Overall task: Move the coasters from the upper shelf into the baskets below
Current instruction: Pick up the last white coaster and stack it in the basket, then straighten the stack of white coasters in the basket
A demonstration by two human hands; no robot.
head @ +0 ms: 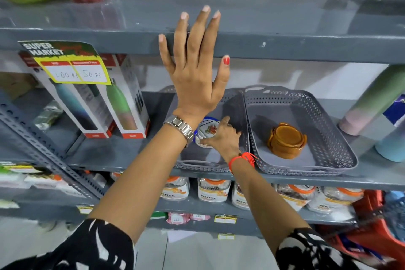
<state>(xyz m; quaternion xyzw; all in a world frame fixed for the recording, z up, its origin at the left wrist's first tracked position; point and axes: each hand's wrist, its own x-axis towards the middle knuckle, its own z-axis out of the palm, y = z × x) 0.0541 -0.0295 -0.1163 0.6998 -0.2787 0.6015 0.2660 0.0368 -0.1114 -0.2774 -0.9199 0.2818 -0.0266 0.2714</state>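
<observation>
A: From the head view, where was the left hand (192,68)?

B: Raised at centre frame, arm stretched up, fingers spread wide and flat over the front edge of the upper shelf (306,48). It gripped nothing. A metal watch (180,127) sat on that wrist.

A: And the right hand (221,138)?

B: Lower, just below centre, reaching into the left basket (203,165). Its fingers were curled around a stack of round coasters (207,130), white with a blue rim and a red motif on top. The thumb pressed the stack's lower edge. A red thread (243,159) circled the wrist.

A: Was the stack resting on the basket floor?

B: I couldn't tell; the left wrist hid part of it.

A: Anything in the other basket?

B: The right basket (306,103), touching the left one, held a brown coaster set (287,140) standing on its floor, right of centre.
</observation>
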